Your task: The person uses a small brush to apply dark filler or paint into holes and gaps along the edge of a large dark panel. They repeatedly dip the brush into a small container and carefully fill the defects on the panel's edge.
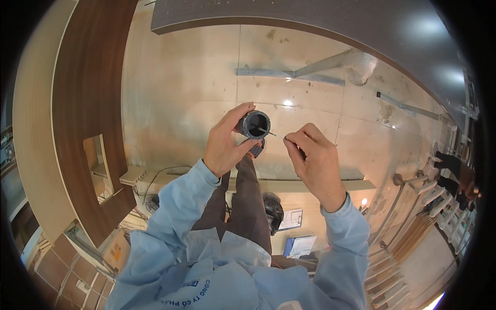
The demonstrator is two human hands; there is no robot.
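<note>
My left hand grips a short dark grey pipe fitting, its open round end turned toward me. My right hand is pinched on a thin metal pin or wire whose tip reaches into the mouth of the fitting. Both hands are raised in front of me, above the pale tiled floor. Light blue sleeves cover both forearms. My dark trouser leg shows below the hands.
A brown and beige wooden panel curves along the left. Metal strips lie on the floor farther off. Low down are a dark bag, papers and wooden stair steps. A person stands at the far right.
</note>
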